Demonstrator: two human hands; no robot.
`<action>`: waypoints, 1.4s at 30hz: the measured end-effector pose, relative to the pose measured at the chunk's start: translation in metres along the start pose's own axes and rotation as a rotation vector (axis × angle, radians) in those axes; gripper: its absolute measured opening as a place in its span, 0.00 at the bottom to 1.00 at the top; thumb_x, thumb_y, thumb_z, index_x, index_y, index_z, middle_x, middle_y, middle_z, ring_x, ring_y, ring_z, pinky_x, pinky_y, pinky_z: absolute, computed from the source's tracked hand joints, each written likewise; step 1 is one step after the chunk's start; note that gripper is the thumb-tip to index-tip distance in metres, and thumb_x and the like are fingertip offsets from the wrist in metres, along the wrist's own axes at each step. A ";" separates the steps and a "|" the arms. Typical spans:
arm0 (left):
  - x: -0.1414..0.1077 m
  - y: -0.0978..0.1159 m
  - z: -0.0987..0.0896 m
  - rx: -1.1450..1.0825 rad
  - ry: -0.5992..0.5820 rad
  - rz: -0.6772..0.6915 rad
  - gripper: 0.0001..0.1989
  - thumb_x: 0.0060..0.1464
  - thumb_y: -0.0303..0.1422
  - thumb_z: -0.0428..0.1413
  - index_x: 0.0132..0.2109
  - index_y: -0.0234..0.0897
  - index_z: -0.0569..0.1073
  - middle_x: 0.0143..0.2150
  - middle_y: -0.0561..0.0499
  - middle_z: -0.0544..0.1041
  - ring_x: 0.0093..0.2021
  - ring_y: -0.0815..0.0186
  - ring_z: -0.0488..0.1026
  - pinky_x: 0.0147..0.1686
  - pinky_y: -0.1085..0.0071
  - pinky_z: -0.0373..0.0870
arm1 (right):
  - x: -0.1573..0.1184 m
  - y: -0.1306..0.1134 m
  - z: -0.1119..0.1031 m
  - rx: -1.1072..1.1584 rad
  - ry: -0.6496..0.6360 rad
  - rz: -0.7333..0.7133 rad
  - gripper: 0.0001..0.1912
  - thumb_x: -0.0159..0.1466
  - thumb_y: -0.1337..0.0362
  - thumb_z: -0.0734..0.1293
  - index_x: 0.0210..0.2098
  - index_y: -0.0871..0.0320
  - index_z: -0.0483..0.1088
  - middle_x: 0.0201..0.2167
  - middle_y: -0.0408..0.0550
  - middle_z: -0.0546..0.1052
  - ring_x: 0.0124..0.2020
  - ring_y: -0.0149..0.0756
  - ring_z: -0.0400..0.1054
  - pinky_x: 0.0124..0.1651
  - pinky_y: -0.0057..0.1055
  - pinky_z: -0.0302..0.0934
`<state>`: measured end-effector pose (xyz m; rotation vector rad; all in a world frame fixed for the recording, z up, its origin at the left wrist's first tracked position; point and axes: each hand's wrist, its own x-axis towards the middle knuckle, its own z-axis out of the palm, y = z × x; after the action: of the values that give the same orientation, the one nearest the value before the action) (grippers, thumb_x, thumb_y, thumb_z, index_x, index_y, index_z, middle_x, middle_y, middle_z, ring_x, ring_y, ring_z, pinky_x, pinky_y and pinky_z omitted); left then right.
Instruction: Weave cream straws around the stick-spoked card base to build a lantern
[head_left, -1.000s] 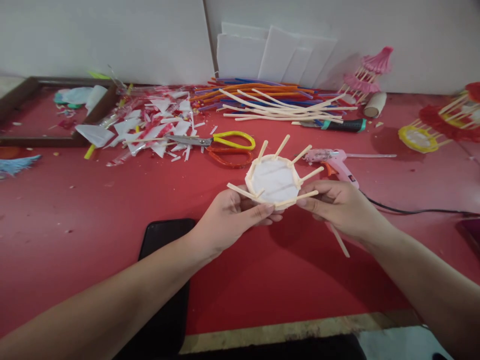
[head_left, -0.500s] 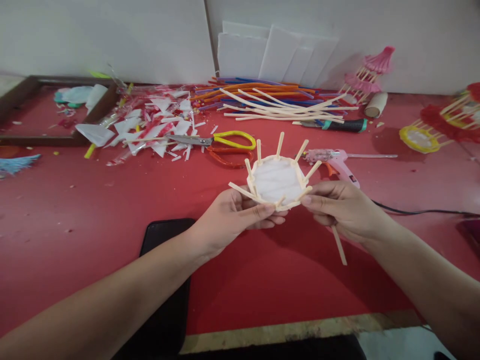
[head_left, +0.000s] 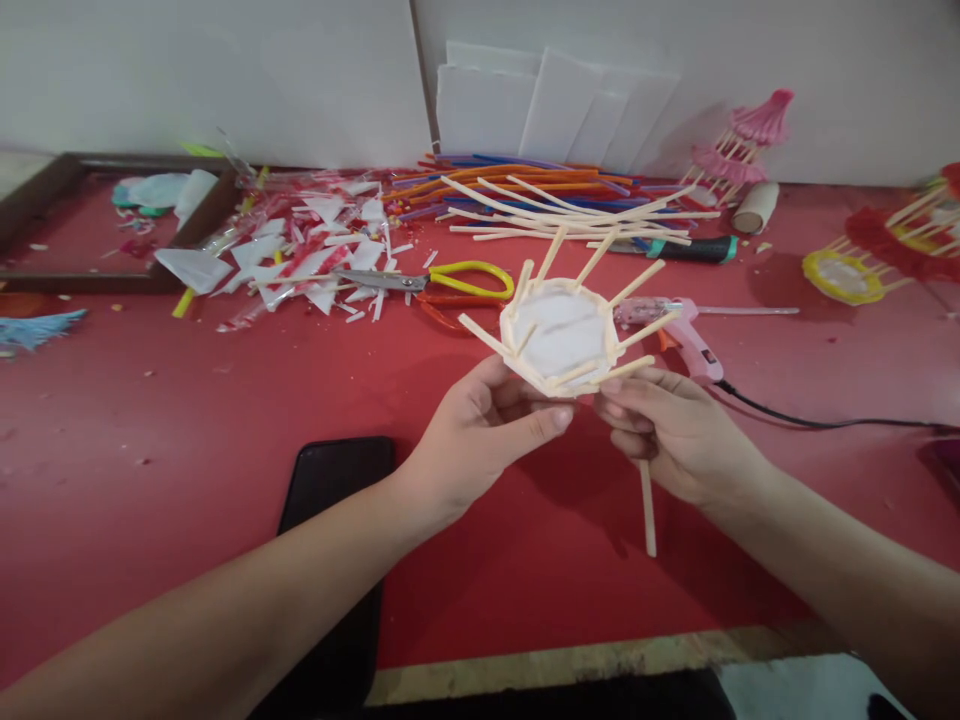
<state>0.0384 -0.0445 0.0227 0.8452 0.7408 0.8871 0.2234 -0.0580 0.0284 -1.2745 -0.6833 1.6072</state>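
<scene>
Stick-rimmed disc (head_left: 561,332), centre: faced upward, widest crosswise; left hand (head_left: 491,425) cupped it half-open, right hand (head_left: 660,420) pinched its rim. Frame (head_left: 79,281), upper left: held scraps (head_left: 154,190).

Scissors (head_left: 431,283) left of glue gun (head_left: 679,330), before sticks (head_left: 570,212).

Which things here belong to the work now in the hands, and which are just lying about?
Likely for the work:
round white piece with sticks, touching left hand
cream strip in right hand
loose cream sticks
glue gun
scissors

Apparently just lying about:
dark frame
cardboard roll
black flat object
</scene>
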 end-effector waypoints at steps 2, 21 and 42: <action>0.001 -0.002 0.001 0.003 0.024 -0.005 0.19 0.48 0.25 0.68 0.48 0.39 0.76 0.47 0.49 0.83 0.47 0.64 0.79 0.47 0.71 0.74 | -0.001 0.002 0.001 -0.013 -0.005 -0.009 0.12 0.49 0.60 0.77 0.21 0.57 0.73 0.16 0.36 0.61 0.17 0.20 0.45 0.16 0.22 0.39; 0.002 -0.001 0.004 -0.028 0.105 -0.079 0.17 0.43 0.27 0.70 0.43 0.36 0.77 0.41 0.49 0.83 0.37 0.69 0.78 0.40 0.73 0.73 | -0.003 0.012 0.005 -0.062 0.005 -0.074 0.11 0.50 0.57 0.78 0.23 0.56 0.76 0.17 0.37 0.65 0.16 0.20 0.48 0.17 0.24 0.43; 0.002 0.003 -0.007 -0.108 0.211 -0.024 0.08 0.47 0.28 0.68 0.37 0.39 0.83 0.33 0.55 0.81 0.34 0.73 0.77 0.41 0.76 0.76 | 0.009 -0.001 -0.007 -0.070 0.157 -0.189 0.13 0.50 0.59 0.76 0.20 0.55 0.68 0.18 0.38 0.64 0.19 0.22 0.47 0.18 0.26 0.43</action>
<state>0.0329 -0.0396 0.0216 0.6522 0.8764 0.9952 0.2305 -0.0501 0.0230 -1.3293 -0.7434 1.3262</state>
